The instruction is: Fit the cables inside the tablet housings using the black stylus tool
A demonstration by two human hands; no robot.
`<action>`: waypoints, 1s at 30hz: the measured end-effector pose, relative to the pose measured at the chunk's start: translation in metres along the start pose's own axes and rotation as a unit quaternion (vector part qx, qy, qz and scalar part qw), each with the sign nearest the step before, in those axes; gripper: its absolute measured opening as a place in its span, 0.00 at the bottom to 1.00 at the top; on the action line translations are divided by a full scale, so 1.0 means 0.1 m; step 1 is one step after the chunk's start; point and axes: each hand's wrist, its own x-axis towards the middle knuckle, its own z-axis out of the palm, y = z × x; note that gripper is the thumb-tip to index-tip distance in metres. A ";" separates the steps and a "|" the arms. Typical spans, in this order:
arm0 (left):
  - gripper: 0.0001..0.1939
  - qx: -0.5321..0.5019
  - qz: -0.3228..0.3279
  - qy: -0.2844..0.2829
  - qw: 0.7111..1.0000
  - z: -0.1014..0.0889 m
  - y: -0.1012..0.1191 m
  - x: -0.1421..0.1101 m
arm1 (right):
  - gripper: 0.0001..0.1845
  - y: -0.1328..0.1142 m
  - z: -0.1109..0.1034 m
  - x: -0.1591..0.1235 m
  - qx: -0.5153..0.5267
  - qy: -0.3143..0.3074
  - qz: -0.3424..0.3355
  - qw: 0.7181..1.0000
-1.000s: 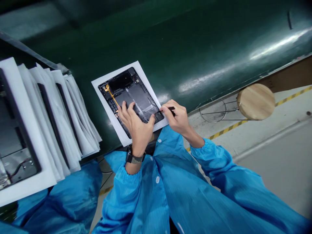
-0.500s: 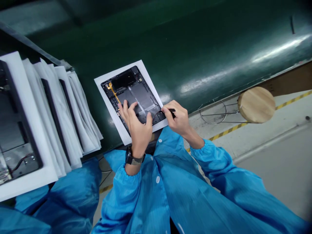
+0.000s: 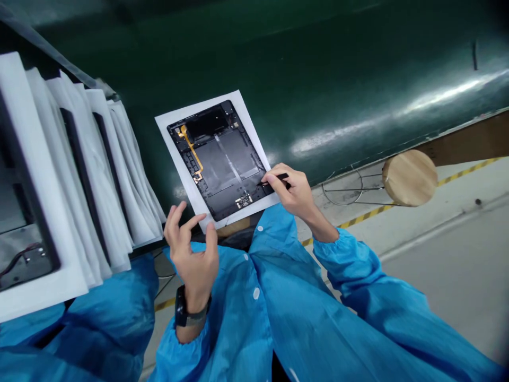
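Observation:
An open tablet housing (image 3: 222,164) lies tilted on a white sheet (image 3: 163,124) on the green bench. Along its left side runs an orange flex cable (image 3: 193,151), and a small circuit board (image 3: 244,201) sits near its lower edge. My right hand (image 3: 292,191) is at the housing's lower right corner, pinching a slim black tweezers-like tool (image 3: 284,179); its tip is hard to make out. My left hand (image 3: 193,254) holds nothing, its fingers spread just off the sheet's lower left corner.
On the left, several tablet housings (image 3: 24,233) stand in a row between white sheets (image 3: 91,185). The green bench top (image 3: 318,69) stretches back and right. A round wooden stool (image 3: 410,178) stands beyond the bench edge. A blue-clothed person (image 3: 107,318) is partly visible at lower left.
My left hand has drawn back off the housing, down and left, uncovering the orange cable and the circuit board. My right hand stays at the lower right corner with the tool.

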 end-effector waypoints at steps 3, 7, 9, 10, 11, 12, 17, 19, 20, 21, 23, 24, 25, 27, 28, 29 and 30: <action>0.07 0.005 -0.019 0.001 1.000 -0.03 -0.09 -0.11 | 0.15 -0.03 -0.02 0.01 0.017 0.009 0.030 0.999; 0.07 0.010 -0.015 0.006 1.000 -0.04 -0.16 -0.22 | 0.14 -0.06 -0.02 0.00 0.007 -0.010 0.026 1.000; 0.07 0.010 0.001 0.000 1.000 -0.03 -0.18 -0.25 | 0.15 -0.06 -0.01 0.00 -0.007 -0.014 0.023 1.000; 0.07 0.008 0.012 -0.004 1.000 -0.02 -0.19 -0.26 | 0.15 -0.05 -0.01 0.00 -0.013 -0.010 0.029 0.999; 0.06 0.006 0.020 -0.006 1.000 -0.01 -0.20 -0.28 | 0.15 -0.05 -0.01 0.00 -0.018 -0.002 0.036 0.999; 0.05 0.004 0.026 -0.007 1.000 0.00 -0.21 -0.29 | 0.16 -0.04 -0.01 0.00 -0.023 0.009 0.043 0.999; 0.02 -0.003 0.019 -0.006 1.000 0.07 -0.21 -0.33 | 0.17 0.03 0.00 -0.01 -0.019 0.045 0.067 0.997; 0.01 -0.004 0.012 -0.004 1.000 0.11 -0.20 -0.35 | 0.17 0.05 0.00 -0.01 -0.002 0.064 0.076 0.995; 0.02 -0.004 0.009 -0.002 1.000 0.13 -0.19 -0.36 | 0.16 0.05 0.01 -0.01 0.008 0.074 0.077 0.994; 0.02 -0.004 0.004 0.000 1.000 0.15 -0.18 -0.36 | 0.16 0.05 0.01 -0.01 0.016 0.080 0.077 0.994; 0.03 -0.003 -0.006 0.002 1.000 0.18 -0.17 -0.36 | 0.16 0.04 0.03 -0.01 0.020 0.073 0.076 0.994; 0.03 -0.002 -0.012 0.003 1.000 0.20 -0.17 -0.36 | 0.16 0.02 0.03 -0.01 0.016 0.063 0.076 0.995; 0.03 -0.002 -0.017 0.005 1.000 0.21 -0.17 -0.36 | 0.17 0.01 0.04 -0.01 0.010 0.052 0.077 0.996; 0.03 -0.002 -0.023 0.011 1.000 0.24 -0.16 -0.36 | 0.17 -0.02 0.05 -0.01 0.003 0.041 0.083 0.996; 0.03 -0.002 -0.026 0.014 1.000 0.24 -0.16 -0.36 | 0.17 -0.04 0.05 -0.01 0.005 0.041 0.084 0.996; 0.03 -0.003 -0.028 0.016 0.999 0.25 -0.16 -0.36 | 0.17 -0.04 0.05 0.00 0.010 0.046 0.085 0.995; 0.03 -0.005 -0.030 0.018 0.999 0.26 -0.16 -0.36 | 0.17 -0.05 0.06 0.00 0.015 0.051 0.086 0.995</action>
